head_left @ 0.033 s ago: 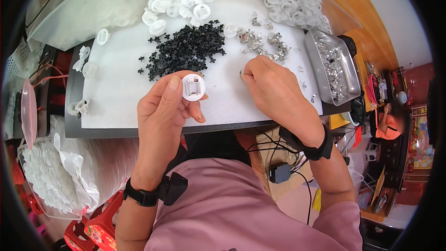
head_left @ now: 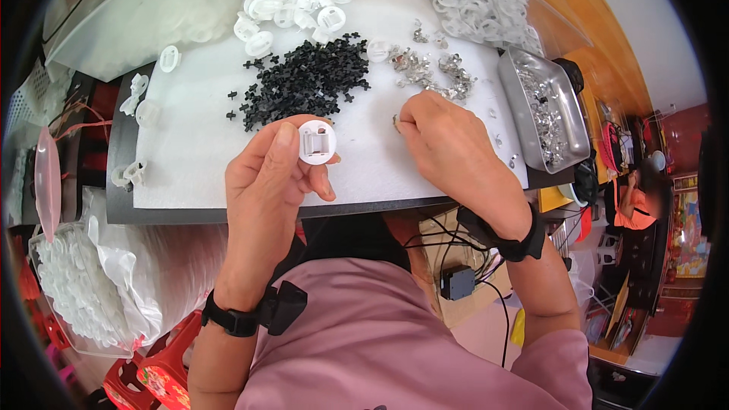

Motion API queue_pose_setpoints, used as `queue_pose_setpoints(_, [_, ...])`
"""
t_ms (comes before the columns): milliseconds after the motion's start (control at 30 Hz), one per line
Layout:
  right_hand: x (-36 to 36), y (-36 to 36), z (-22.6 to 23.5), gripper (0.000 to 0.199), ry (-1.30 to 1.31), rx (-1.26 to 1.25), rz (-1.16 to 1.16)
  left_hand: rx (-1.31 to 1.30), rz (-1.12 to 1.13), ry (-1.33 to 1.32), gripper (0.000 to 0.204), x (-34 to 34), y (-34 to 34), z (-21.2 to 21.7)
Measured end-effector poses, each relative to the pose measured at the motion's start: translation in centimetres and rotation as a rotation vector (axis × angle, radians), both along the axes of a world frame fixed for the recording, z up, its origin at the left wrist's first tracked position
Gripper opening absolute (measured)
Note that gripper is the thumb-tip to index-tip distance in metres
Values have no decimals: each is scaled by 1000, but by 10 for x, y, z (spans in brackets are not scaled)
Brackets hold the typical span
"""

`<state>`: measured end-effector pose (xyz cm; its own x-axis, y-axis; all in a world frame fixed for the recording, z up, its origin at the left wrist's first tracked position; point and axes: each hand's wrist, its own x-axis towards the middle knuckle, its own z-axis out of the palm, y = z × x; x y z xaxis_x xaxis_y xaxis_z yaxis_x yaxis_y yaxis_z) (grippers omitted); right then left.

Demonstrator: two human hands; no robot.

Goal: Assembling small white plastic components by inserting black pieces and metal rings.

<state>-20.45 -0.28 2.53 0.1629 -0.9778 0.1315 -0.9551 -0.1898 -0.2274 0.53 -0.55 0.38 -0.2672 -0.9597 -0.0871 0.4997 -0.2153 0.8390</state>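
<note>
Head view: left hand (head_left: 266, 182) grips a round white housing (head_left: 317, 142) above the tabletop (head_left: 190, 152); right hand (head_left: 448, 144) pinches a small metal clip (head_left: 396, 121). Assembly step; insertion requires aligning clip with slot.

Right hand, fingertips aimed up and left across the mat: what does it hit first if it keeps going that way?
Probably the pile of small black cross pieces. The right hand pinches a tiny metal part at its fingertips; bare white mat lies between. Height above the mat is unclear.
</note>
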Motion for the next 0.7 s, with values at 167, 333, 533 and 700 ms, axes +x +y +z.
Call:
queue_pose_setpoints(167, [9, 1, 28, 7, -466, 171, 112, 5, 3, 12, 38, 1, 0, -4])
queue_pose_setpoints(333, [34, -9, 34, 7, -726, 303, 298, 4, -20, -19, 38, 1, 0, -2])
queue_pose_setpoints(533, [35, -22, 21, 5, -607, 134, 504, 28, -10, -60, 38, 0, 1, 0])
queue_pose_setpoints(700, [35, -14, 13, 11, -520, -50, 589, 27, -17, -60, 37, 1, 2, -1])
